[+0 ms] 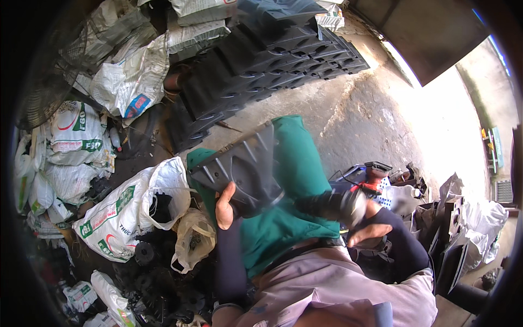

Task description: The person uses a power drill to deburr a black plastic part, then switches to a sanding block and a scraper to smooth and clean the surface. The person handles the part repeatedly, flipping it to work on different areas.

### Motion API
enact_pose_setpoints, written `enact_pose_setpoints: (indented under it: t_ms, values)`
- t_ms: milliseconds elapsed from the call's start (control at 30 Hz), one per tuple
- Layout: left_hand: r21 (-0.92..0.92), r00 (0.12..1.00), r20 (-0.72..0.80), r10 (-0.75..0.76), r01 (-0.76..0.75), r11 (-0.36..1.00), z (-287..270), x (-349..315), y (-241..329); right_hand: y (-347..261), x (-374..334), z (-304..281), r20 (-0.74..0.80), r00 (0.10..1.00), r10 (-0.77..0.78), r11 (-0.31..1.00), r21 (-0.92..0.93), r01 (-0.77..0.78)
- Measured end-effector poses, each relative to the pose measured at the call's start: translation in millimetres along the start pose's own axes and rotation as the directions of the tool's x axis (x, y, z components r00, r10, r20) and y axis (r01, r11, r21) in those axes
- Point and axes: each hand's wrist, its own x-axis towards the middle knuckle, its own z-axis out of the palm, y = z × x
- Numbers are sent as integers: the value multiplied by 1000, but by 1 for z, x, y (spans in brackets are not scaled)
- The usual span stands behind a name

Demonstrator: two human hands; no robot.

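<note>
A black moulded plastic panel (234,171) with raised ribs rests tilted across my green-trousered lap. My left hand (224,206) grips its near edge, thumb lying on the upper face. To its right, my right hand (373,226) is closed round the pale end of a dark cylindrical tool (324,208), blurred by motion. The tool points left toward the panel, with a gap between them; its exact kind cannot be made out. Just beyond that hand is a red and black battery-tool part (376,177); whether it belongs to the held tool is unclear.
Stacked black moulded panels (261,68) stand ahead on the concrete floor (365,114). An open white sack (133,210) and a translucent bag (193,240) lie to my left, near black parts (147,253). Dark scrap pieces (449,234) crowd my right. A fan (52,82) stands far left.
</note>
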Motion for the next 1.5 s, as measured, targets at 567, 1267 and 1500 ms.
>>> enact_pose_setpoints:
  t_ms: [567,1267,1500]
  values:
    - [527,930,-261,258,-87,846,41,11,-14,-72,105,-55,-631,776,14,661,-576,-480]
    - [997,920,-60,387,39,62,25,50,19,-31,82,-32,-46,999,25,839,-542,-46]
    - [813,736,-488,469,189,550,-49,-5,-18,101,58,67,-7,975,-220,546,-830,117]
